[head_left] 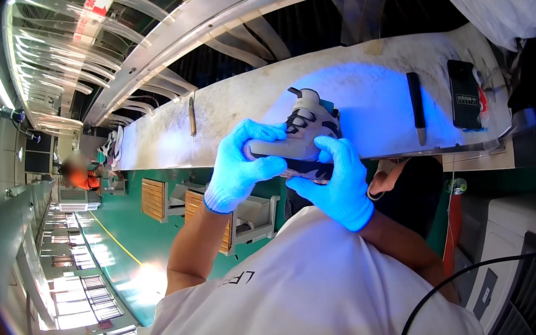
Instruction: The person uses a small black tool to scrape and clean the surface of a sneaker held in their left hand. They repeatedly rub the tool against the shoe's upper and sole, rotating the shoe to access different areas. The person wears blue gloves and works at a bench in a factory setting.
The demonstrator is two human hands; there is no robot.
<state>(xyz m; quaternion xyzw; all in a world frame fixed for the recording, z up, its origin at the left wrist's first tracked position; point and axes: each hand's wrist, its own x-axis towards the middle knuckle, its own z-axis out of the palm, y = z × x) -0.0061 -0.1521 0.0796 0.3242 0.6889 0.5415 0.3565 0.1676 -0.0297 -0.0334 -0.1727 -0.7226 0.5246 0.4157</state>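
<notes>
Both hands wear knit gloves that glow blue under the light. Between them they hold a grey and black sneaker (pixel 303 129) with dark laces, over the front edge of the workbench. My left hand (pixel 244 160) is closed round its toe end, thumb along the near side. My right hand (pixel 337 182) grips the side of the shoe toward the sole, fingers curled over the upper. The shoe's heel and pull tab point away from me. Part of the sole is hidden by the gloves.
The pale workbench (pixel 233 105) holds a thin tool with a wooden handle (pixel 192 116), a black-handled knife (pixel 417 109) and a black phone (pixel 464 94). More shoes (pixel 117 146) stand at its far left end, near a person in orange (pixel 87 179). Wooden-topped stools (pixel 153 199) stand below.
</notes>
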